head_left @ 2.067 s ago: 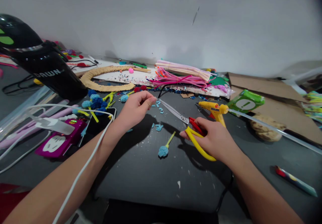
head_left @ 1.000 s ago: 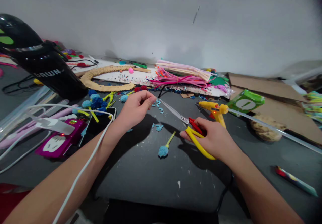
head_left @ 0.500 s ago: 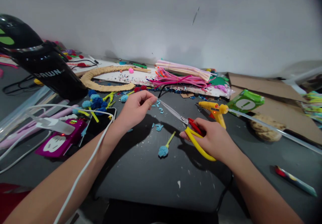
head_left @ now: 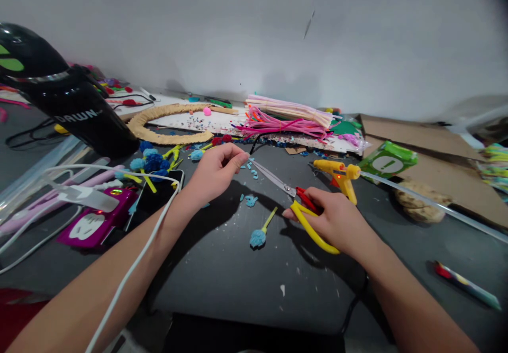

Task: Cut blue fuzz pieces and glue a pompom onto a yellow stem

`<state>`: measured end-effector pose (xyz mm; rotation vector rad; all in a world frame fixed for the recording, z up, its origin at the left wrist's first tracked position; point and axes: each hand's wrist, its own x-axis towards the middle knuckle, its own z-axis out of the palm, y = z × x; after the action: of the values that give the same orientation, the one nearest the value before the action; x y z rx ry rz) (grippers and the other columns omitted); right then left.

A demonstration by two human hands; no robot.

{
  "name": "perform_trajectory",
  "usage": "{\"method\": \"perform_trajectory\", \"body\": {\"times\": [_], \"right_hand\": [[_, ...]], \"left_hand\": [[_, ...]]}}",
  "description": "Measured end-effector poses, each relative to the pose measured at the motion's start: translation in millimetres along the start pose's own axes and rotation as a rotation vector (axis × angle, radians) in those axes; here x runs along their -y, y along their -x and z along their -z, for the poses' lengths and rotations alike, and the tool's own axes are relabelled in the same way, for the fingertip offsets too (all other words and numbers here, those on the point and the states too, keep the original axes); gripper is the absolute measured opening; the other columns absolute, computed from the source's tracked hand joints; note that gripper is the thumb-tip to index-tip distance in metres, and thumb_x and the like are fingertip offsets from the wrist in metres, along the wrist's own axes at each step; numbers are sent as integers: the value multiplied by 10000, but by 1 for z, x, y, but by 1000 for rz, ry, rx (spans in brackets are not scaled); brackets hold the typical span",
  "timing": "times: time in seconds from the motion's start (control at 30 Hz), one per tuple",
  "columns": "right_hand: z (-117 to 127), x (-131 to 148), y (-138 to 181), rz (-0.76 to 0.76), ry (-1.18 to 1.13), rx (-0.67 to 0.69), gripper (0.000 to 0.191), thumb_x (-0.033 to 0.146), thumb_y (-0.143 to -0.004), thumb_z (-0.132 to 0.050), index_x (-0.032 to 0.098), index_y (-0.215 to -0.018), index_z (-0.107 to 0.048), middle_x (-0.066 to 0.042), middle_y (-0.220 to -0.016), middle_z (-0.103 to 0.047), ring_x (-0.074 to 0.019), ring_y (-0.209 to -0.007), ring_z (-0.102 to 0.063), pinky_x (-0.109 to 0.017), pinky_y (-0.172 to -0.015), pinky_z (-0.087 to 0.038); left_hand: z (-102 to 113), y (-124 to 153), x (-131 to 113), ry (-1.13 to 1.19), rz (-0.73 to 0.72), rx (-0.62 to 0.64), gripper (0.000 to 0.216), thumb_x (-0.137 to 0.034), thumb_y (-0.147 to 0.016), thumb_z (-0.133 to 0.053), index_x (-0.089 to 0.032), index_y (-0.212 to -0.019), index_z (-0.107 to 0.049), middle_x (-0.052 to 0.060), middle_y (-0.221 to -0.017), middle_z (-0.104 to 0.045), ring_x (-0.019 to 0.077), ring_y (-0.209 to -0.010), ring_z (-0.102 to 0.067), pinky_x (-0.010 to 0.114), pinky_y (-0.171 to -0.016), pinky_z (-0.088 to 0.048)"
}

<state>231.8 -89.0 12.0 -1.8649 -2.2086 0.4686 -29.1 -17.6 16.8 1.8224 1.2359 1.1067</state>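
Note:
My right hand is wrapped round the red and yellow handles of a pair of scissors. The blades point up and left, their tips close to the fingertips of my left hand. That hand is pinched, and what it holds, if anything, is too small to name. Below the tips lie small light-blue scraps on the dark table. A light-blue fluffy flower with a yellow-green stem rests on the table between my forearms.
A yellow glue gun with a long clear stick stands right of the scissors. Pink pipe cleaners are bundled at the back. At left are a black bottle, a purple power strip and a white cable across my left forearm.
The scissors' blades have come slightly closer together. Both hands stay in nearly the same place.

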Motion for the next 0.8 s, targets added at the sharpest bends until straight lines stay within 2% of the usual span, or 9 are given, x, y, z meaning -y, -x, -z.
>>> {"method": "perform_trajectory", "body": {"times": [0.8], "right_hand": [[4,7,4,21,-137,-1,528,721,-774,-588,213,-653,-511,1,-588,-538,-142,-572,-451,-265,-534,-288]], "left_hand": [[1,1,2,-7,-8,-7,263,-377,-900,-569,-165,-744,-565,-30,-607,-479,95,-541,-390,226,-508,-318]]}}
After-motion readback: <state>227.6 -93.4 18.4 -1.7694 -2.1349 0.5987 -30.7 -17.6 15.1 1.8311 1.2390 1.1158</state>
